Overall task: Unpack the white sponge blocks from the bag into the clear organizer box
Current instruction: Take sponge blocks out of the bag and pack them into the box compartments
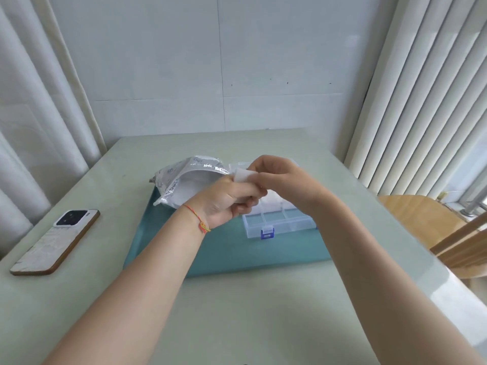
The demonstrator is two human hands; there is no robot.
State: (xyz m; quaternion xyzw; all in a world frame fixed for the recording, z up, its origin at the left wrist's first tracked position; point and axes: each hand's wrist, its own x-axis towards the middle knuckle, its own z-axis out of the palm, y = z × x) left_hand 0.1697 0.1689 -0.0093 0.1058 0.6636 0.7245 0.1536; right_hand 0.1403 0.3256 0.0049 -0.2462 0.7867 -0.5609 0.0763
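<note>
both hands meet just above the clear organizer box [279,218]. the left hand [226,200] curls its fingers around a white sponge block [245,177], which sticks up out of its fist. the right hand [282,177] pinches the top of that same block. the shiny bag [184,180] lies open, just left of the box. a phone [56,241] rests far left of the box

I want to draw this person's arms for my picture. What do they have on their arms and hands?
Both arms are bare, with no sleeves in view. The left hand has a thin red and yellow string bracelet at the wrist, tied in a small knot. The right hand wears nothing: no rings, watch or gloves.
</note>
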